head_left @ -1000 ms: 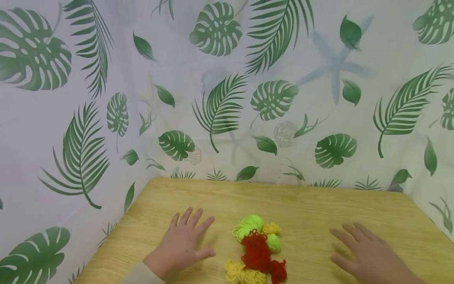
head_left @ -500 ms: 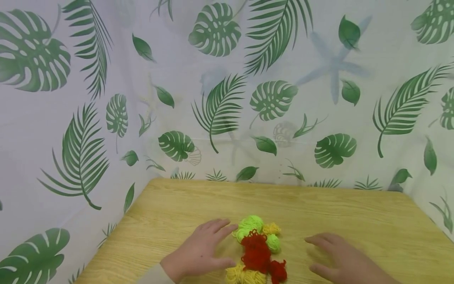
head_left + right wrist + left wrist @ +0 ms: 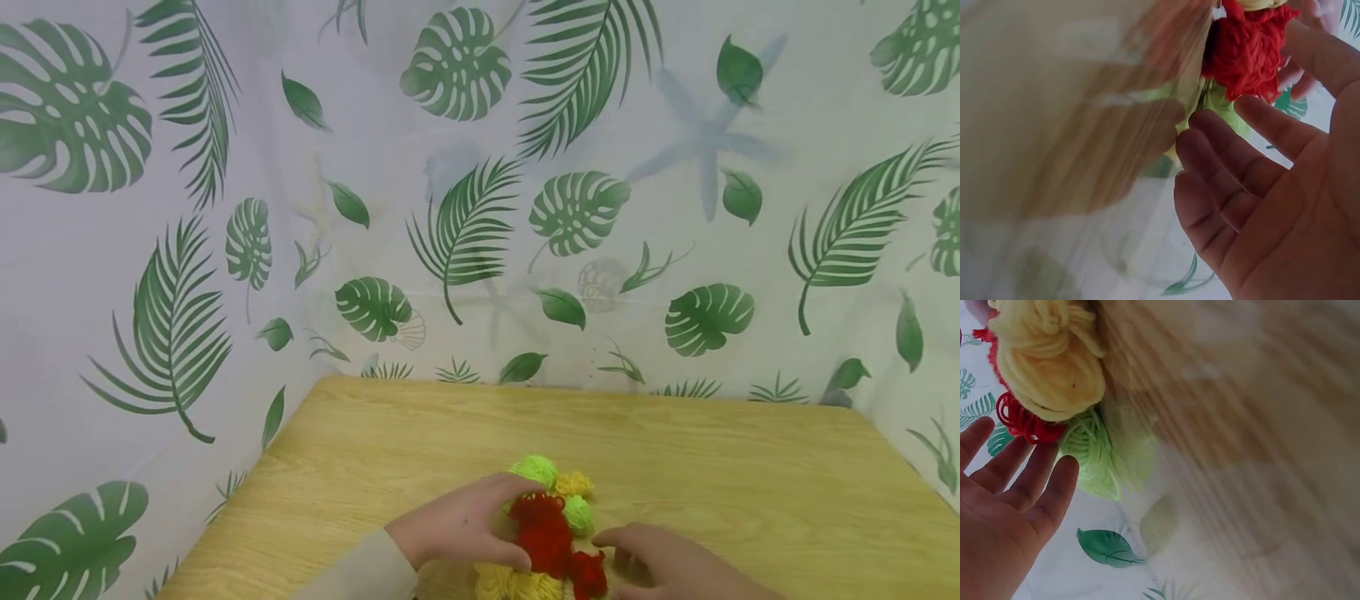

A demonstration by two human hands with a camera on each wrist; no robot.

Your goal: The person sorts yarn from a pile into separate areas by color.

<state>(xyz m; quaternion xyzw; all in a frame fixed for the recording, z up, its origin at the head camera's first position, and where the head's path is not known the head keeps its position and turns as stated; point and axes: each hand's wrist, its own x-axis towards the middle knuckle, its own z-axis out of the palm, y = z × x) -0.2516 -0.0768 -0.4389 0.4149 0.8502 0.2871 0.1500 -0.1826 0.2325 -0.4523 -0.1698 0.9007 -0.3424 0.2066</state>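
Red yarn bundle (image 3: 545, 537) lay between spread fingers (image 3: 1055, 492) of left hand (image 3: 459, 521) and loosely bent fingers (image 3: 1235, 147) of right hand (image 3: 667, 565).

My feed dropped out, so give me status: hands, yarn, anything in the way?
Left hand at large red yarn, contact unclear. Right hand beside small red yarn, holding nothing. Green yarn and yellow yarn alongside, no obstacle seen.
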